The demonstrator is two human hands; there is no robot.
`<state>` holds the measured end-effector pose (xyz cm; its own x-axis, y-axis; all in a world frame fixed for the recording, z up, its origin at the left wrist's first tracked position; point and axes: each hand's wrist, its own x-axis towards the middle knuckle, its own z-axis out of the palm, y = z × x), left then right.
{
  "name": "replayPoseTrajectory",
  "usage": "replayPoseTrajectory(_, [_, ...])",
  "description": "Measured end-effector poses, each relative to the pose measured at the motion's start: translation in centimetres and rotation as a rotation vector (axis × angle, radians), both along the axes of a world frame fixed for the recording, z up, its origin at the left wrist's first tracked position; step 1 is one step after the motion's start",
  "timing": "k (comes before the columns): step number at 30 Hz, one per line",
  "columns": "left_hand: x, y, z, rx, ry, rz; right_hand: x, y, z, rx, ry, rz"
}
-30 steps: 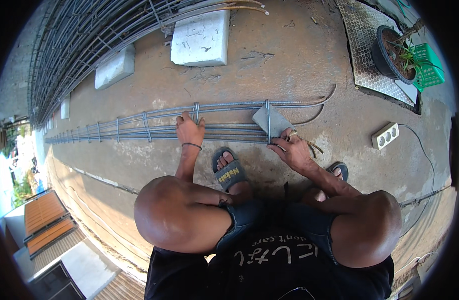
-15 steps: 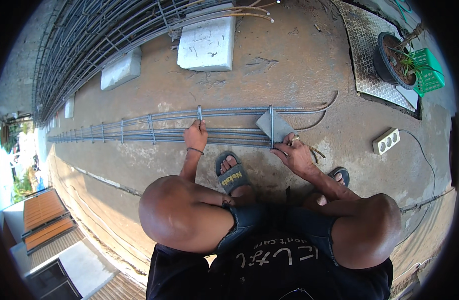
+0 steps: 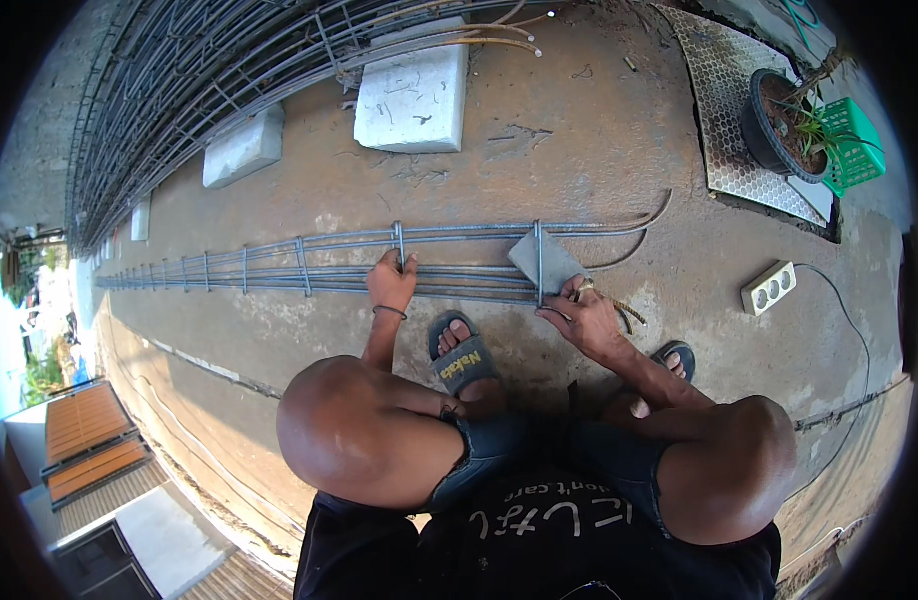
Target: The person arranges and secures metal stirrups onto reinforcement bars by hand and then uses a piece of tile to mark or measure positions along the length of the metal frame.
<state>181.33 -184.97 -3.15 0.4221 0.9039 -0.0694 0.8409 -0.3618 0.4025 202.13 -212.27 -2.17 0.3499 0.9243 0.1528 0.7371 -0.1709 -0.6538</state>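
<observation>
A long rebar cage (image 3: 449,270) lies across the ground in front of me, its thin bars tied through square stirrups. My left hand (image 3: 391,285) is closed around the near part of one stirrup (image 3: 399,238). At the cage's right end, my right hand (image 3: 591,322) pinches the near corner of the end stirrup (image 3: 539,250) between thumb and fingers. Under that end sits a flat grey slab (image 3: 524,262), partly covered by the bars. A small yellowish thing shows at my right fingers, too small to name. Bent bar ends stick out to the right, beyond the last stirrup.
A large stack of rebar cages (image 3: 219,80) rests on white blocks (image 3: 411,100) at the far left. On the right are a power strip (image 3: 769,288) with its cord, a potted plant (image 3: 769,125), a green basket (image 3: 859,145) and a patterned panel (image 3: 724,110). My sandaled feet are close by.
Both hands keep their places on the stirrups. The whole view has shifted slightly; otherwise the cage and slab look the same.
</observation>
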Motion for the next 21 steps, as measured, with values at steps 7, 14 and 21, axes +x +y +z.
replayPoseTrajectory(7, [0.0,-0.4,-0.5,0.045,-0.064,0.094,0.0,-0.4,0.3,-0.06,0.029,0.022])
replayPoseTrajectory(14, [0.9,-0.1,-0.9,0.092,-0.172,0.118,0.3,-0.3,0.1,-0.067,0.033,0.041])
replayPoseTrajectory(21, [3.3,-2.5,1.3,0.395,-0.196,-0.065,0.2,-0.6,-0.3,-0.041,0.06,0.056])
